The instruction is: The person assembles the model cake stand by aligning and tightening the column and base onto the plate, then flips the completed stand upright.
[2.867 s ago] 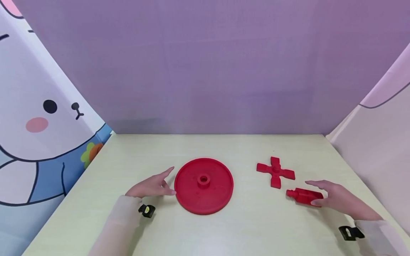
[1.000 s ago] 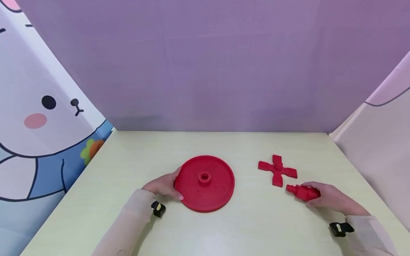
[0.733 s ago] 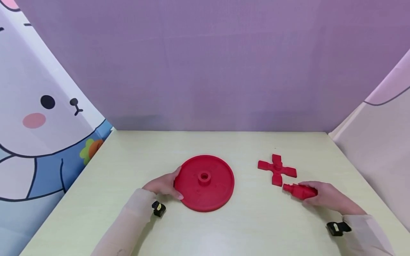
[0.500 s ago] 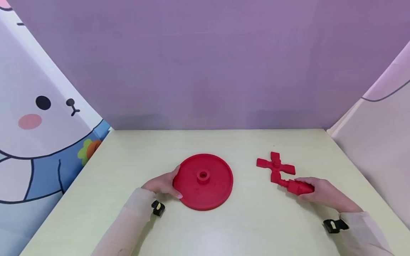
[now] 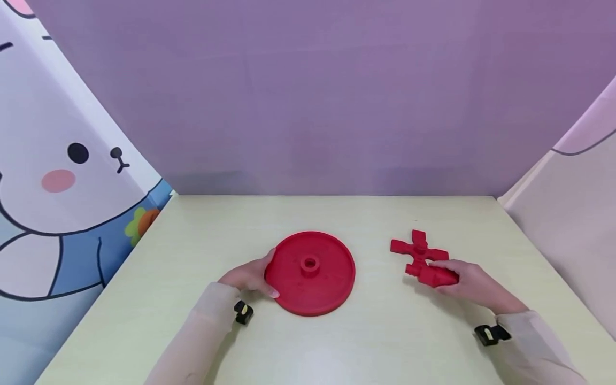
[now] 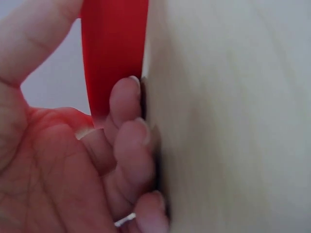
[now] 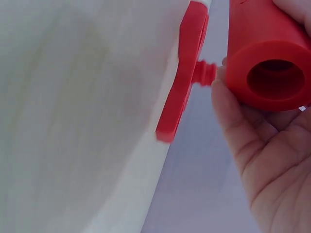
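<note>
In the head view a flat red disc [image 5: 332, 289] with a raised rim and a hollow central hub lies on the table. My left hand [image 5: 247, 277] grips its left edge, thumb at the rim; the left wrist view has the fingers curled at the side of the red disc [image 6: 114, 48], low by the tabletop. With my right hand [image 5: 476, 286] I hold a red bottle-shaped piece [image 5: 435, 276] above the table. Its wide end is hollow in the right wrist view. Close beside it lies a red four-armed cross [image 5: 401, 246], with a short ribbed stub [image 7: 204, 73] rising from its centre.
The pale table [image 5: 375, 342] meets a purple cloth wall [image 5: 327, 117] at the back. A cartoon-printed sheet [image 5: 86, 208] closes the left side, and a light sheet [image 5: 577, 224] stands at the right.
My left hand has closed on the disc's edge. My right hand has taken hold of the bottle-shaped piece, lifted it and carried it leftward to the cross.
</note>
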`<state>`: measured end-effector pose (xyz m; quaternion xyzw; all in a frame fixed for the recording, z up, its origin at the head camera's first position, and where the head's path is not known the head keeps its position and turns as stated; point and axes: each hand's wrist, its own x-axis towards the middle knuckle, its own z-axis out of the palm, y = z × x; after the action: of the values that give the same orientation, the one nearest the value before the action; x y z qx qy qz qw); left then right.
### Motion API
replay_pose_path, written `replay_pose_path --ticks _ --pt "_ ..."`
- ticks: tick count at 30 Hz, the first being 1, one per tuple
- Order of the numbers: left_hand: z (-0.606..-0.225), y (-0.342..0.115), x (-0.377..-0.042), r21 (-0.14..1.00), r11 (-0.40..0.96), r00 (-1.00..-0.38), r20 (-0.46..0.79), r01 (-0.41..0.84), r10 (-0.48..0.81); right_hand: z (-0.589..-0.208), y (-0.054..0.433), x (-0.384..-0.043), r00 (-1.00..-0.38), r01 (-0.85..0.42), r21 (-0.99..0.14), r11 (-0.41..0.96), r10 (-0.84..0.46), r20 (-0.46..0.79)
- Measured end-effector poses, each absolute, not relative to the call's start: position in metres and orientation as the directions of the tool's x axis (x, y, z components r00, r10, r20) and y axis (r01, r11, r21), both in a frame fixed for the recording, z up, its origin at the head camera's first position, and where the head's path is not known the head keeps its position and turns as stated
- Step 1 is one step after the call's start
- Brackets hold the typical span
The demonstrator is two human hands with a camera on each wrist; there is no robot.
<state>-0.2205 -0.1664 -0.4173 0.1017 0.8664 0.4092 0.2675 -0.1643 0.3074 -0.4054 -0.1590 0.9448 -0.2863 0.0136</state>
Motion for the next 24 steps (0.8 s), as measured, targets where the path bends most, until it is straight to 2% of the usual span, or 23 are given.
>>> replay_pose_path --ticks 12,24 --pt "-0.414 -0.162 -0.221 0.757 0.649 -0.842 -0.399 -0.079 0.363 -0.41 0.274 -0.184 -0.925 -0.326 -0.575 0.75 -0.378 0.033" --pt "-0.415 -0.162 -0.221 0.719 0.688 -0.838 -0.432 -0.097 0.334 -0.401 0.246 -0.194 -0.933 -0.328 -0.579 0.746 -0.351 0.077"
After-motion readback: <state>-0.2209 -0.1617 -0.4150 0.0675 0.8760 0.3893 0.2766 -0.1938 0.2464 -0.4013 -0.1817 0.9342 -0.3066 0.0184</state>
